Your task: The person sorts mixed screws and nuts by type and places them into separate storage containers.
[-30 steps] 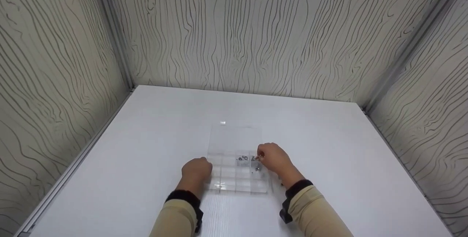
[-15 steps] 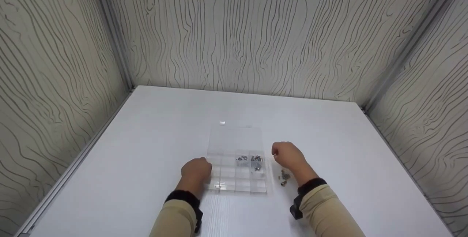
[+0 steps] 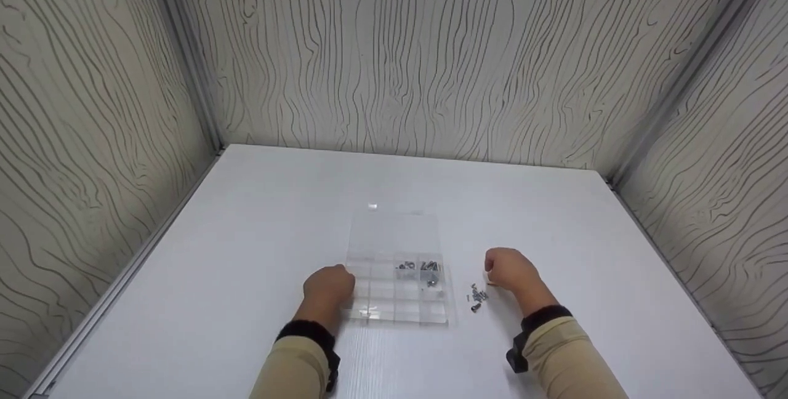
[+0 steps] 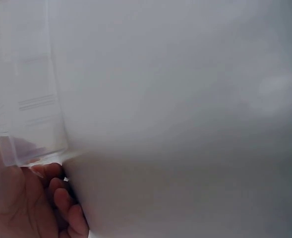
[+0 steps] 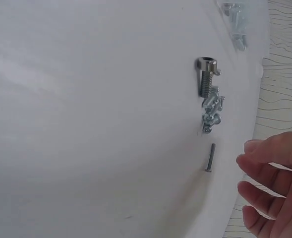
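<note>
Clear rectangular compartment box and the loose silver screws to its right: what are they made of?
Clear rectangular compartment box: probably rigid plastic, smooth and glossy; the white table shows through and its walls catch highlights. Loose silver screws: metal, bright finish, judging by their glints; likely steel, though plating can't be told.

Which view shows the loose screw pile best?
Right wrist: the loose screws appear large, threads visible on the thick bolt. The head view shows them tiny beside the clear box; the left wrist view, none.
</note>
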`<state>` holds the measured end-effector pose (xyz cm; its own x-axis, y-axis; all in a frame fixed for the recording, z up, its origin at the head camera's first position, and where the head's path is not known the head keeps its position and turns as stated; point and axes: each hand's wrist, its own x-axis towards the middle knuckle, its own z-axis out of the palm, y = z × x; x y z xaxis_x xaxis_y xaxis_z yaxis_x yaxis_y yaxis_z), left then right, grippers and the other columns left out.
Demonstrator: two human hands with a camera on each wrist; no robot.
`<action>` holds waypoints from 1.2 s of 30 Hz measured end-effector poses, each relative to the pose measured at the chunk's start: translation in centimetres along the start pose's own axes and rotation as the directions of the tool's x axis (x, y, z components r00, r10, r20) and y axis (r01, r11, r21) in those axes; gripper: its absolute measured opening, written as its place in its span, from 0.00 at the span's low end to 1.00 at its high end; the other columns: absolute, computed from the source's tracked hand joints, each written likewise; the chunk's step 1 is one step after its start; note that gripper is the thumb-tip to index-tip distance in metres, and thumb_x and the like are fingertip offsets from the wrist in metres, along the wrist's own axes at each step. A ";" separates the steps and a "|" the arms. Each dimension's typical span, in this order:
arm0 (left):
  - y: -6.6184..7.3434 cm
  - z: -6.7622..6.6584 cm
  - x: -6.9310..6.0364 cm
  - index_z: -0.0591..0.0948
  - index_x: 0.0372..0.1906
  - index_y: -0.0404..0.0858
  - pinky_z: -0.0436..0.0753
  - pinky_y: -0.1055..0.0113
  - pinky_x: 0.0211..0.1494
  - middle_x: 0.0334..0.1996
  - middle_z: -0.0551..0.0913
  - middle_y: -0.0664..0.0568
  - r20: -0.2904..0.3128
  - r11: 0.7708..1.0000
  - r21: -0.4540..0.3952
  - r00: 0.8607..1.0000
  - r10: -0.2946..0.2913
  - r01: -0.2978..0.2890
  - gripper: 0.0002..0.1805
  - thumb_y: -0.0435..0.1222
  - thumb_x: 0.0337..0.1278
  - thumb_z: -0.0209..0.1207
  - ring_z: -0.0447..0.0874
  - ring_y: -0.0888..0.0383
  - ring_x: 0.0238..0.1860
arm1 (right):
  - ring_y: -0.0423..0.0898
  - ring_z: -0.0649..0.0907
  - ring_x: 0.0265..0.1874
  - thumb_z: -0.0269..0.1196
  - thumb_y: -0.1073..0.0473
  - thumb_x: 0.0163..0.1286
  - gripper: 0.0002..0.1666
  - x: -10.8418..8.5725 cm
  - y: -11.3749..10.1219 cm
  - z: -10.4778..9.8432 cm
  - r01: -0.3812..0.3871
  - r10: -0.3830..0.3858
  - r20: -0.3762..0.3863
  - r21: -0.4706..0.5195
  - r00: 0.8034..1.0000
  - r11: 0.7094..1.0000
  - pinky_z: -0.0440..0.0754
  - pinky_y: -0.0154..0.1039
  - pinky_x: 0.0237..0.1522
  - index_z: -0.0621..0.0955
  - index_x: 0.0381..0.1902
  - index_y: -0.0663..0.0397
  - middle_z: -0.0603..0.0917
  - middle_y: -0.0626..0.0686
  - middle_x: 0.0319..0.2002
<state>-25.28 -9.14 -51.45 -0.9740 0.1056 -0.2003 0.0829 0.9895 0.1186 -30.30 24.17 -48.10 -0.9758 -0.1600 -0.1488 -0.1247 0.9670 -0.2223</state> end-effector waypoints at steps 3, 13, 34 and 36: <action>0.0 0.0 0.0 0.82 0.27 0.39 0.80 0.57 0.37 0.40 0.79 0.49 -0.002 1.000 0.003 1.000 0.007 -0.007 0.05 0.29 0.43 0.58 0.77 0.49 0.38 | 0.50 0.78 0.31 0.63 0.69 0.50 0.07 -0.1 0.4 0.3 -0.015 0.016 0.017 -0.008 1.000 1.000 0.77 0.48 0.38 0.77 0.25 0.54 0.78 0.51 0.26; 0.2 -0.1 -0.1 0.80 0.47 0.34 0.77 0.54 0.51 0.50 0.78 0.44 0.003 0.994 -0.089 0.998 -0.067 0.067 0.18 0.30 0.46 0.55 0.75 0.45 0.51 | 0.51 0.77 0.30 0.61 0.68 0.53 0.04 -0.4 1.2 1.4 -0.025 0.027 0.038 -0.049 0.999 0.999 0.77 0.48 0.38 0.75 0.25 0.56 0.76 0.52 0.26; 0.1 -0.3 -0.1 0.81 0.35 0.36 0.80 0.56 0.40 0.38 0.80 0.46 0.001 0.997 -0.069 0.999 -0.046 0.046 0.11 0.29 0.38 0.61 0.78 0.49 0.40 | 0.48 0.75 0.25 0.61 0.64 0.57 0.05 0.3 -0.7 1.0 -0.051 0.051 0.010 0.028 0.999 0.998 0.77 0.43 0.31 0.74 0.29 0.57 0.75 0.52 0.24; 0.2 -0.4 -0.3 0.82 0.37 0.36 0.80 0.56 0.43 0.43 0.80 0.46 0.001 0.999 -0.038 1.000 -0.027 0.027 0.13 0.29 0.39 0.61 0.78 0.48 0.44 | 0.47 0.75 0.25 0.62 0.64 0.57 0.05 0.6 -1.5 0.8 -0.037 0.038 -0.012 0.034 0.999 0.999 0.77 0.42 0.29 0.75 0.29 0.57 0.75 0.52 0.24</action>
<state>-25.10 -9.03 -50.95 -0.9756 0.0791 -0.2046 0.0487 0.9875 0.1497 -30.55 22.47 -48.60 -0.9819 -0.1210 -0.1456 -0.0819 0.9649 -0.2495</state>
